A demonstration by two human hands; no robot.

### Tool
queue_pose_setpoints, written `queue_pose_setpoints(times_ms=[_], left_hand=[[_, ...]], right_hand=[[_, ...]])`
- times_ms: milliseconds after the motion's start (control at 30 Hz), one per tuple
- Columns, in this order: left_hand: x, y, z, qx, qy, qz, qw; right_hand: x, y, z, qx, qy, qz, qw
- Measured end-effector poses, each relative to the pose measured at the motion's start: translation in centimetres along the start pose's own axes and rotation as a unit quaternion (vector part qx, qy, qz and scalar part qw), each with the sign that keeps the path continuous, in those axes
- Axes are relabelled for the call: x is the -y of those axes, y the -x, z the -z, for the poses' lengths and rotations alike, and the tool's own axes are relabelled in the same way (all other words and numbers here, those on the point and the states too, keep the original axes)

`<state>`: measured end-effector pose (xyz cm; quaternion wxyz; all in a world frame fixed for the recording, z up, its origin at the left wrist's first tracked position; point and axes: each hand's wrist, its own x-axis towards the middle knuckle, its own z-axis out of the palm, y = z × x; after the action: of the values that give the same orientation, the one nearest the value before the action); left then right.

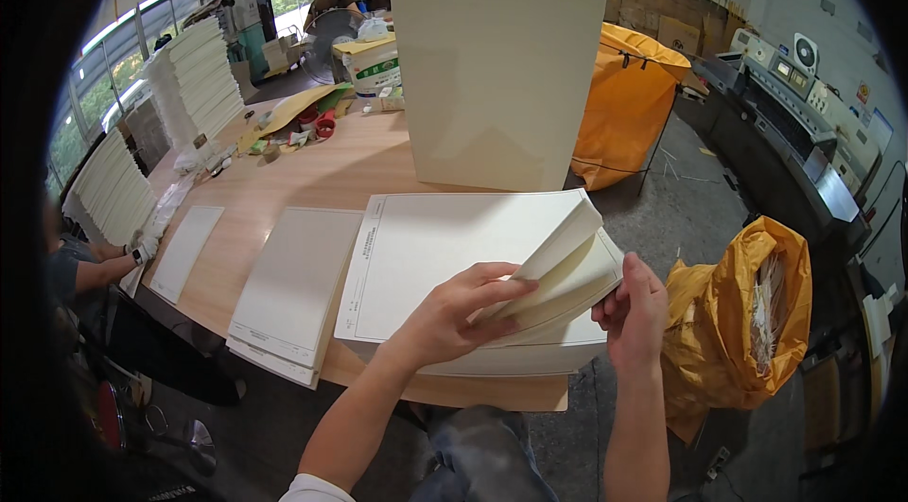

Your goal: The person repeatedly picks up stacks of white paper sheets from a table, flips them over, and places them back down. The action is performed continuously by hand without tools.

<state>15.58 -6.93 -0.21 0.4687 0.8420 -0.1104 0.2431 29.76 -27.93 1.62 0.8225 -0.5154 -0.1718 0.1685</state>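
A thick stack of large white printed sheets lies on the table in front of me. Its near right part is lifted and curled into a fan of paper sheets. My left hand reaches over the stack, its fingers bent around and partly between the raised sheets. At their right edge, my right hand pinches the corner between thumb and fingers. Left of this stack lies a lower pile of printed sheets. Behind it stands a tall pale block of paper.
Another paper pile lies farther left, near a co-worker's gloved hand. Tall paper stacks stand at the far left. Scissors and tape clutter the back of the table. Orange sacks and a large machine stand right.
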Motion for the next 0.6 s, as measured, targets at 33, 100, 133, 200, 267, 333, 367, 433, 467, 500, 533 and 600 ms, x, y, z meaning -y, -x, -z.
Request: queue_pose_setpoints(times_ms=[33, 100, 133, 200, 267, 333, 367, 433, 467, 500, 533, 600], left_hand=[[0.0, 0.0, -0.2, -0.022, 0.000, 0.002, 1.000], [0.1, -0.1, -0.6, -0.065, 0.000, 0.005, 0.998], [0.3, 0.0, -0.4, -0.037, -0.023, -0.004, 0.999], [0.9, 0.1, 0.2, 0.019, -0.070, -0.023, 0.997], [0.0, 0.1, -0.2, 0.019, -0.066, -0.018, 0.997], [-0.3, 0.0, -0.3, 0.015, -0.053, -0.014, 0.998], [-0.2, 0.0, -0.2, 0.011, -0.042, -0.013, 0.999], [0.0, 0.0, -0.1, 0.004, -0.025, -0.008, 1.000], [0.1, 0.1, -0.1, 0.002, -0.018, -0.004, 1.000], [0.1, 0.1, 0.0, -0.001, -0.011, 0.000, 1.000], [0.1, 0.1, 0.0, 0.000, -0.009, 0.004, 1.000], [0.0, 0.0, 0.0, 0.001, -0.003, 0.011, 1.000]], right_hand=[[-0.2, 0.0, 0.0, 0.003, 0.064, 0.023, 0.998], [-0.4, -0.1, -0.1, 0.008, 0.191, 0.067, 0.979], [-0.2, -0.2, -0.1, 0.010, 0.125, 0.043, 0.991], [0.3, -0.3, -0.1, 0.013, -0.007, -0.007, 1.000], [0.2, -0.4, -0.1, 0.004, -0.026, -0.012, 1.000], [0.2, -0.3, -0.3, 0.000, -0.034, -0.012, 0.999], [0.3, -0.2, -0.4, 0.001, -0.033, -0.011, 0.999], [0.2, 0.1, -0.4, -0.022, 0.016, 0.022, 0.999], [0.0, 0.5, -0.2, -0.044, 0.065, 0.052, 0.996], [-0.3, 1.0, 0.1, -0.067, 0.113, 0.083, 0.988], [-0.9, 1.6, 0.0, -0.101, 0.197, 0.183, 0.958], [-2.6, 3.3, -0.1, -0.164, 0.354, 0.371, 0.843]])
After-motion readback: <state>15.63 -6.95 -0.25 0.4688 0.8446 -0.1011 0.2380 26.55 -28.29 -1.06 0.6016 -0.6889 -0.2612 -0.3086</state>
